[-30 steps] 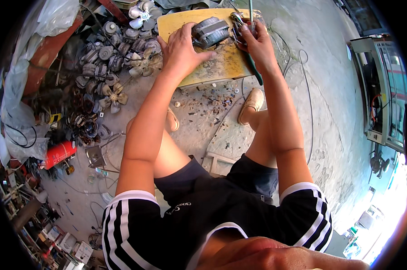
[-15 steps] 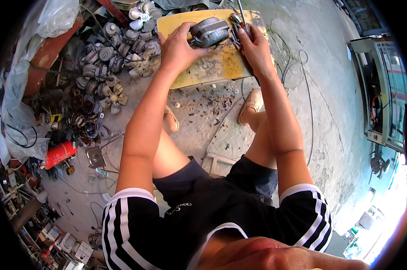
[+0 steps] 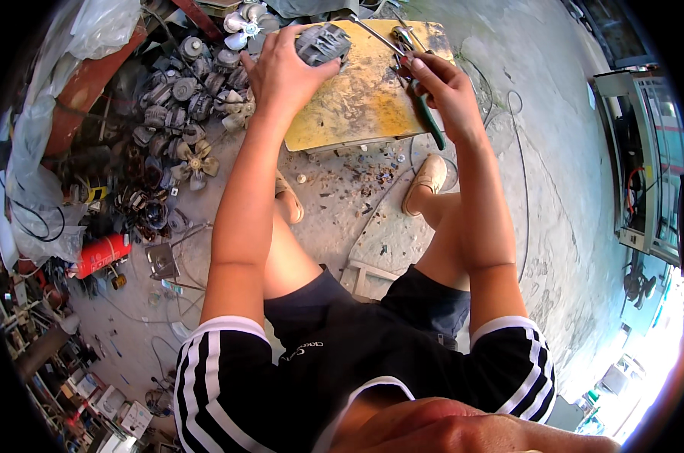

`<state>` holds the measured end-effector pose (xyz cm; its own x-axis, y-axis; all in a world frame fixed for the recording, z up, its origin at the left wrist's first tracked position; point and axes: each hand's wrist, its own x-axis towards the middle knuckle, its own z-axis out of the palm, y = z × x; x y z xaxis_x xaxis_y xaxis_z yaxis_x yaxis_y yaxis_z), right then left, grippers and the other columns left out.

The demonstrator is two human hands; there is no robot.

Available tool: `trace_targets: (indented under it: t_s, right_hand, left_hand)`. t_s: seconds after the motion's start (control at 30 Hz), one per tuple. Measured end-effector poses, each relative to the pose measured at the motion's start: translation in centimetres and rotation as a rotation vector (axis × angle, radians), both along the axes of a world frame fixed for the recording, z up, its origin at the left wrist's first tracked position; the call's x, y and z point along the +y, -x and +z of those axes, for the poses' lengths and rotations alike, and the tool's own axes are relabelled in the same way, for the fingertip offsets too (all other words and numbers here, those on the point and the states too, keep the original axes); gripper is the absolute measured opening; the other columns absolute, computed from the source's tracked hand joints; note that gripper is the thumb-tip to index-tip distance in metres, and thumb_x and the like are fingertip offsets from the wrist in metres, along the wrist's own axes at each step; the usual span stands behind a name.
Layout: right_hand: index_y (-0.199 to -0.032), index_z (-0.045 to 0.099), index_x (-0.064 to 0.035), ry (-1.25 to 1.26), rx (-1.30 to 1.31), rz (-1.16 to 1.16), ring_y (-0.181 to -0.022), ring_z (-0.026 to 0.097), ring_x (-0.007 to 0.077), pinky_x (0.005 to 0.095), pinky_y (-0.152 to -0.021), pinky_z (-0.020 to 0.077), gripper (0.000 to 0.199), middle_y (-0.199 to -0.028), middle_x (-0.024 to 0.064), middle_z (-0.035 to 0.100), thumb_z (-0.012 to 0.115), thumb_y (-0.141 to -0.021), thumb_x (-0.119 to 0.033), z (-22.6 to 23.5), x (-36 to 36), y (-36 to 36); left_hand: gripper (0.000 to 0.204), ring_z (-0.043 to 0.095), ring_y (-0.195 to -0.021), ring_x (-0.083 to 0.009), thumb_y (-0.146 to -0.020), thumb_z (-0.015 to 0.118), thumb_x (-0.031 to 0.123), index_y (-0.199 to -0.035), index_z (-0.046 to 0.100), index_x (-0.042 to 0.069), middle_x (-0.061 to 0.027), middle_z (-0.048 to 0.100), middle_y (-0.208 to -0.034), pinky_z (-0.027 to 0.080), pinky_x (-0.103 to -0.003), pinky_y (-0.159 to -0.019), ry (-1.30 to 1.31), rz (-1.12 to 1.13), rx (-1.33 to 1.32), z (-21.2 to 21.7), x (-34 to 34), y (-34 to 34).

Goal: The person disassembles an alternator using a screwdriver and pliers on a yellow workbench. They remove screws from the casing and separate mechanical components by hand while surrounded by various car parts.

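Note:
My left hand [image 3: 284, 79] is wrapped round a grey metal electric motor [image 3: 323, 45], its thumb along the near side. The motor is tilted, at the left part of a worn yellow board-topped table [image 3: 342, 113]. In my right hand [image 3: 449, 89] a screwdriver [image 3: 377, 35] is pinched between thumb and fingers. Its long metal shaft points up and left towards the motor, tip apart from it; the hand hides most of its handle. Beneath that hand lie pliers with a dark green handle [image 3: 431, 121], beside other small tools [image 3: 404, 36].
Many motors and several fan blades [image 3: 193, 164] are heaped on the floor left of the table. A red cylinder [image 3: 100, 255] lies nearer on the left. Loose cable [image 3: 517, 151] runs along the floor at right, near a glass-fronted cabinet [image 3: 644, 151]. Scraps litter the floor by my feet.
My left hand has moved left and turned the motor so its ribbed side shows. The screwdriver has swung from upright to slanting left, and my right hand has shifted slightly right and nearer, uncovering the pliers' handle.

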<state>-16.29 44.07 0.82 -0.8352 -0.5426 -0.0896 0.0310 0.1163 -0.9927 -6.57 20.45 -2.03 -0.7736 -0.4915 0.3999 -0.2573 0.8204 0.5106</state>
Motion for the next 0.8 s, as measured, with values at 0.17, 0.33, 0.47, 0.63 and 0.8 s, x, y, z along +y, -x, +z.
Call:
trace_targets:
  t_s: [0.17, 0.33, 0.47, 0.63, 0.8]
  right_hand:
    - [-0.111, 0.074, -0.0064, -0.047, -0.052, 0.007, -0.068, 0.050, 0.0037, 0.0193, -0.056, 0.0349, 0.033, -0.090, -0.0005, 0.073, 0.070, -0.093, -0.034, 0.0, 1.9, 1.3]
    - [-0.109, 0.072, -0.0075, -0.103, -0.102, 0.051, -0.063, 0.041, 0.0009, 0.0177, -0.052, 0.0279, 0.027, -0.091, -0.0005, 0.072, 0.065, -0.097, -0.031, -0.3, 2.4, 1.7]
    - [-0.110, 0.071, -0.0055, -0.095, -0.117, 0.059, -0.061, 0.040, 0.0011, 0.0174, -0.050, 0.0272, 0.027, -0.091, 0.0013, 0.071, 0.065, -0.098, -0.028, -0.7, 2.2, 1.7]
    - [-0.109, 0.071, -0.0038, -0.072, -0.140, 0.056, -0.061, 0.041, 0.0011, 0.0169, -0.049, 0.0279, 0.027, -0.090, 0.0028, 0.071, 0.064, -0.098, -0.027, -0.9, 2.1, 1.8]
    - [-0.109, 0.071, -0.0041, -0.070, -0.160, 0.061, -0.061, 0.041, 0.0012, 0.0161, -0.049, 0.0289, 0.027, -0.090, 0.0031, 0.071, 0.063, -0.099, -0.027, -0.9, 2.2, 1.9]
  left_hand:
    - [0.079, 0.059, -0.116, -0.0297, -0.067, 0.081, 0.049, -0.137, 0.054, 0.026, -0.0113, 0.059, -0.119, 0.015, -0.068, -0.114, 0.023, -0.001, -0.010, 0.2, 0.6, 0.1]
    - [0.080, 0.059, -0.115, -0.0291, -0.068, 0.081, 0.048, -0.140, 0.052, 0.029, -0.0104, 0.057, -0.118, 0.014, -0.070, -0.113, 0.037, -0.011, -0.014, 0.1, 0.8, 0.1]
    - [0.078, 0.058, -0.117, -0.0289, -0.069, 0.081, 0.048, -0.140, 0.053, 0.029, -0.0102, 0.056, -0.121, 0.014, -0.070, -0.112, 0.027, -0.029, -0.016, -0.3, 0.5, 0.1]
    - [0.075, 0.057, -0.120, -0.0302, -0.070, 0.080, 0.048, -0.138, 0.054, 0.029, -0.0087, 0.056, -0.126, 0.014, -0.072, -0.111, 0.069, -0.030, 0.033, -0.7, 0.8, 0.4]
    - [0.072, 0.058, -0.120, -0.0307, -0.073, 0.079, 0.047, -0.137, 0.054, 0.028, -0.0079, 0.058, -0.128, 0.015, -0.072, -0.111, -0.003, -0.058, -0.028, -0.4, 0.9, 0.6]
